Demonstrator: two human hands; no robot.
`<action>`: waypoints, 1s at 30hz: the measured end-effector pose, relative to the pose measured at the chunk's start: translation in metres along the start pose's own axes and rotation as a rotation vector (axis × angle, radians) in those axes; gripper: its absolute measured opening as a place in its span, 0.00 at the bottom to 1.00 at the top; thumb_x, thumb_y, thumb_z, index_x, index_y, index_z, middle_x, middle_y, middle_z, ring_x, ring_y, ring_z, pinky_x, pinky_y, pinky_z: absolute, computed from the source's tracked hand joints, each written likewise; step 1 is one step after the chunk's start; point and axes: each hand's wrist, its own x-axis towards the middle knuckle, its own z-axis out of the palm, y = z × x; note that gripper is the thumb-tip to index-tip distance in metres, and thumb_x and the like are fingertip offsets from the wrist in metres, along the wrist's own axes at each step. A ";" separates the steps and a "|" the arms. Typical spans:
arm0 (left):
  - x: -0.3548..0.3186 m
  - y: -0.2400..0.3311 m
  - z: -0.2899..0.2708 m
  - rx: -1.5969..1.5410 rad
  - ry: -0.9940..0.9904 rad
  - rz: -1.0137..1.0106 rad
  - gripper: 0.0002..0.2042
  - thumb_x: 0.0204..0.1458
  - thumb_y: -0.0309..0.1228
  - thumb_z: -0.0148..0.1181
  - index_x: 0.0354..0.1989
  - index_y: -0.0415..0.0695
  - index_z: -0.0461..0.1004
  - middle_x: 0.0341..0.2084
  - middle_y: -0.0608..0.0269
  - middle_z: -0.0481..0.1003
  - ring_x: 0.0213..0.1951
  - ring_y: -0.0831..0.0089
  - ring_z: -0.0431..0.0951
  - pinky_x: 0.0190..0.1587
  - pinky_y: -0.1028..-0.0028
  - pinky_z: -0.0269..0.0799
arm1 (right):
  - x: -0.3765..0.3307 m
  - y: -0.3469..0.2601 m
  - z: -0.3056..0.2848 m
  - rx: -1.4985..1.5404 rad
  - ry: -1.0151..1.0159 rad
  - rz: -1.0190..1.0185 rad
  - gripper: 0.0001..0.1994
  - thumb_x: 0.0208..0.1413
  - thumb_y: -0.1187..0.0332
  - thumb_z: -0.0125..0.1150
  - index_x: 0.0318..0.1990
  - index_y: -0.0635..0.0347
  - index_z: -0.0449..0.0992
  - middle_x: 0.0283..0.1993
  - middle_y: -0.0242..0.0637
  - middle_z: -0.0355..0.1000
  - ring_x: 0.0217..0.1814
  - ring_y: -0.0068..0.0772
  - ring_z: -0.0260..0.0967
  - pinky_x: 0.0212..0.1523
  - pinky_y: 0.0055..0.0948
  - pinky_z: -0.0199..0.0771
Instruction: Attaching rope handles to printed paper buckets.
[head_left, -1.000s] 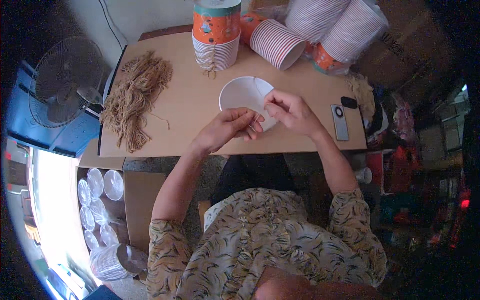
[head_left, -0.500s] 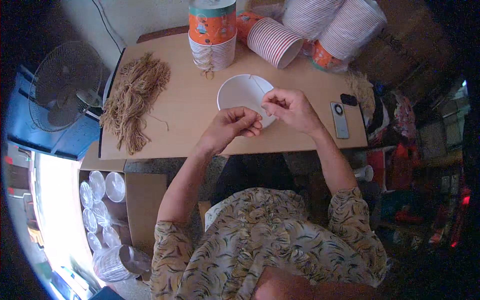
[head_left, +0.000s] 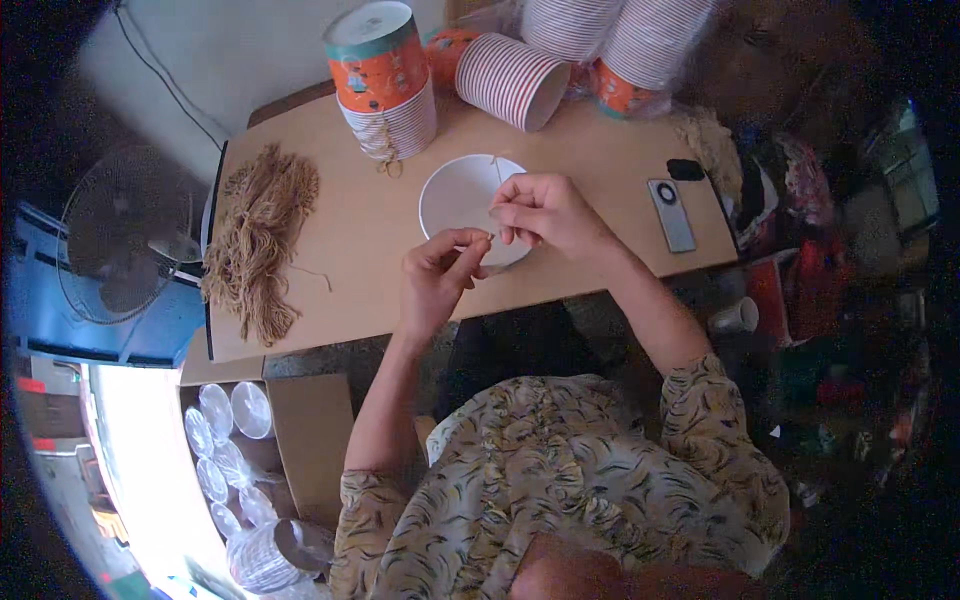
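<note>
A round paper bucket [head_left: 448,198], white inside, stands at the near middle of the table with its mouth up. From its far rim a thin brown string [head_left: 497,170] runs to my right hand [head_left: 550,222], which pinches it over the bucket's right side. My left hand [head_left: 436,278] is closed in a pinch at the bucket's near rim, fingertips close to the right hand's. What sits between the left fingertips is too small to make out. Left of the bucket lies a heap of brown strings [head_left: 268,235].
A stack of paper buckets [head_left: 385,90] with string loops hanging stands behind; more nested buckets [head_left: 500,80] lie beside it. A phone [head_left: 671,215] and a black object [head_left: 685,170] lie at right. A fan [head_left: 130,235] stands left, above a carton [head_left: 310,440] of wrapped cups.
My view has turned a little, so the table appears tilted. Both hands stay at the bucket, fingertips now closer together, with the left hand more upright.
</note>
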 end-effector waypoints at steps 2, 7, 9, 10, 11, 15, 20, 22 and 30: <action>-0.001 -0.003 0.003 0.021 0.031 0.034 0.07 0.58 0.29 0.61 0.39 0.38 0.79 0.31 0.67 0.80 0.25 0.82 0.77 0.25 0.82 0.70 | 0.001 0.000 0.002 0.046 -0.004 0.031 0.06 0.60 0.70 0.58 0.37 0.64 0.74 0.25 0.32 0.74 0.19 0.12 0.63 0.20 0.14 0.60; -0.004 -0.003 0.011 0.024 0.110 0.083 0.06 0.57 0.26 0.63 0.40 0.38 0.78 0.31 0.66 0.79 0.26 0.82 0.77 0.27 0.81 0.71 | 0.002 0.006 0.006 0.141 -0.046 0.090 0.06 0.58 0.70 0.60 0.36 0.64 0.75 0.24 0.33 0.74 0.18 0.14 0.63 0.19 0.15 0.60; -0.003 -0.008 0.015 -0.101 0.163 0.200 0.07 0.56 0.23 0.63 0.42 0.38 0.76 0.32 0.65 0.78 0.28 0.81 0.77 0.29 0.80 0.73 | 0.001 0.005 0.009 0.143 -0.043 0.113 0.06 0.58 0.70 0.60 0.35 0.64 0.75 0.23 0.33 0.73 0.18 0.14 0.63 0.19 0.15 0.60; -0.003 -0.008 0.016 -0.099 0.163 0.199 0.07 0.56 0.23 0.63 0.42 0.38 0.76 0.32 0.65 0.78 0.28 0.81 0.77 0.29 0.80 0.73 | 0.000 0.005 0.010 0.141 -0.040 0.138 0.06 0.58 0.70 0.60 0.35 0.64 0.75 0.23 0.33 0.73 0.18 0.14 0.63 0.18 0.15 0.60; -0.003 -0.008 0.016 -0.095 0.183 0.206 0.07 0.56 0.21 0.62 0.42 0.37 0.75 0.33 0.65 0.78 0.29 0.81 0.77 0.30 0.80 0.74 | 0.001 0.005 0.011 0.143 -0.041 0.138 0.06 0.58 0.70 0.60 0.35 0.64 0.75 0.23 0.33 0.73 0.18 0.14 0.63 0.18 0.15 0.60; -0.004 -0.009 0.016 -0.007 0.189 0.256 0.06 0.55 0.21 0.62 0.40 0.36 0.75 0.32 0.65 0.78 0.30 0.81 0.77 0.31 0.79 0.75 | 0.003 0.005 0.012 0.100 -0.060 0.178 0.06 0.57 0.70 0.60 0.34 0.64 0.75 0.22 0.33 0.73 0.16 0.15 0.63 0.17 0.15 0.60; -0.005 -0.012 0.014 0.092 0.184 0.246 0.05 0.55 0.22 0.63 0.38 0.36 0.76 0.31 0.65 0.78 0.30 0.80 0.78 0.29 0.81 0.73 | 0.003 0.006 0.009 0.061 -0.068 0.169 0.06 0.58 0.70 0.60 0.33 0.64 0.75 0.21 0.32 0.71 0.16 0.14 0.62 0.17 0.15 0.60; -0.006 -0.013 0.009 0.147 0.183 0.245 0.04 0.55 0.23 0.63 0.38 0.37 0.76 0.31 0.66 0.78 0.29 0.80 0.78 0.28 0.82 0.72 | 0.004 0.007 0.010 0.086 -0.064 0.164 0.07 0.59 0.69 0.59 0.33 0.64 0.74 0.23 0.30 0.71 0.19 0.13 0.62 0.19 0.15 0.60; -0.003 0.005 -0.011 -0.045 0.072 -0.096 0.07 0.58 0.31 0.62 0.39 0.40 0.77 0.30 0.66 0.80 0.25 0.82 0.77 0.23 0.83 0.67 | -0.007 0.013 0.007 -0.057 0.055 -0.085 0.07 0.59 0.69 0.59 0.39 0.63 0.75 0.32 0.26 0.70 0.31 0.16 0.66 0.33 0.18 0.67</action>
